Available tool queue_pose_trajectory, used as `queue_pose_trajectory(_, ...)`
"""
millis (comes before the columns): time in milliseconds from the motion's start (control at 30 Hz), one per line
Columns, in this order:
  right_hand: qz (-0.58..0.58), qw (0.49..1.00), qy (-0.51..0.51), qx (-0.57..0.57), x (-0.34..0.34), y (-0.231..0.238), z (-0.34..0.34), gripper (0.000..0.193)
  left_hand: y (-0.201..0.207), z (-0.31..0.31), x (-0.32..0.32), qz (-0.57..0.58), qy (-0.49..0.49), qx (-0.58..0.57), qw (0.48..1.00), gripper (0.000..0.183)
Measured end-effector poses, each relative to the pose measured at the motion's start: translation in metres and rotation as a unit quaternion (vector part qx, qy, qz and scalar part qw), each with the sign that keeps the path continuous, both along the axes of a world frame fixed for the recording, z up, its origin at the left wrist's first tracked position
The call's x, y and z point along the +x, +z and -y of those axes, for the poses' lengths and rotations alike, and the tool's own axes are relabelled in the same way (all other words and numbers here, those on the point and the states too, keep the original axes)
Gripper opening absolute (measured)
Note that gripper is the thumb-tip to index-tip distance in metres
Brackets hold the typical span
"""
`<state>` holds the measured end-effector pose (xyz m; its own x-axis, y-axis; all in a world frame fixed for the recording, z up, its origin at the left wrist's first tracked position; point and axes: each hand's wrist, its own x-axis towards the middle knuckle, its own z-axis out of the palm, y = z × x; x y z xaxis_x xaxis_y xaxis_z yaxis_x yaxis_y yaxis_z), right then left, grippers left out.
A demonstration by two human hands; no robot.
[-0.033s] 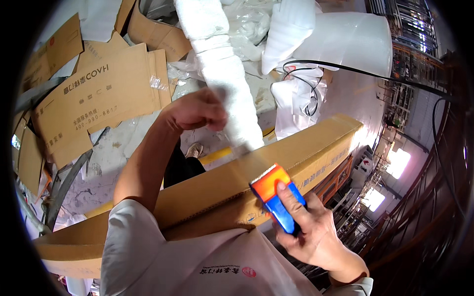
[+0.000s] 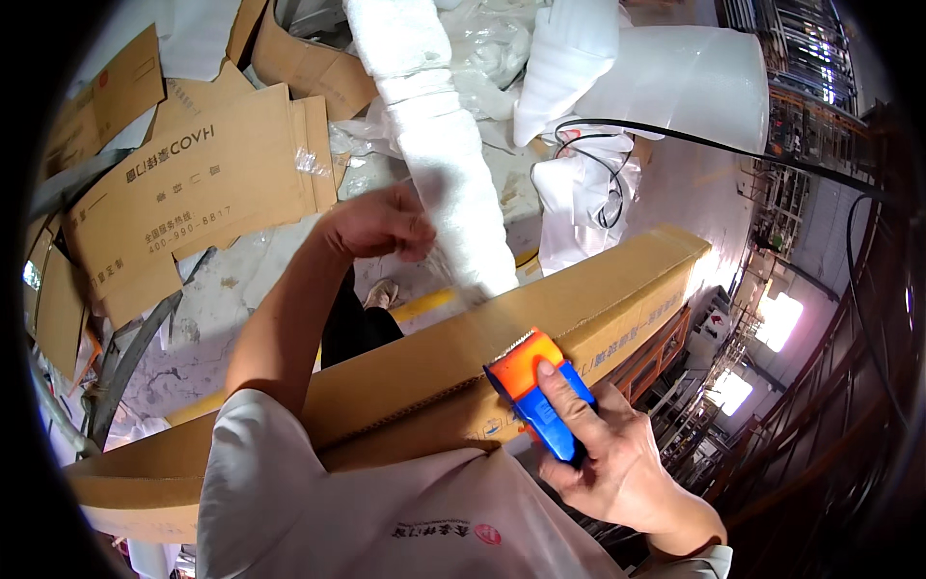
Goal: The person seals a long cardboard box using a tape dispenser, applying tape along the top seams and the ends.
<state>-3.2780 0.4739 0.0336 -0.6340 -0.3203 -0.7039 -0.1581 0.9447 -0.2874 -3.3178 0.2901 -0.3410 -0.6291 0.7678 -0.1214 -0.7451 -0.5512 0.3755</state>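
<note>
Cardboard sheets (image 2: 207,193) litter the floor (image 2: 227,285) in the head view. The right hand (image 2: 610,454) has its grip clamped on an orange-and-blue tape dispenser (image 2: 542,396) by the long carton (image 2: 588,294); the left hand's (image 2: 384,222) grip looks pinched on clear tape (image 2: 470,291). Slack or uneven pull could fold the tape onto itself.

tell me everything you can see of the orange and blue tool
The orange and blue tool resembles a small tape dispenser, apparently plastic: orange top, blue body, pale serrated edge. It tilts toward the picture's upper left, held in the right hand, thumb across it. It overlaps the cardboard box in view; contact there is unclear.
</note>
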Motion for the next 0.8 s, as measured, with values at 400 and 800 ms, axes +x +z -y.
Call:
queue_pose_trajectory(400, 0.162, 0.980, 0.063, 0.097, 0.007, 0.038, -0.002, 0.083, -0.056, -0.093, 0.124, 0.156, -0.305, 0.046, 0.938, 0.028)
queue_pose_trajectory(800, 0.059, 0.991, 0.009, 0.117, 0.096, -0.003, -0.045, 0.070, -0.034, -0.089, 0.073, -0.209, -0.334, -0.262, 0.881, 0.033)
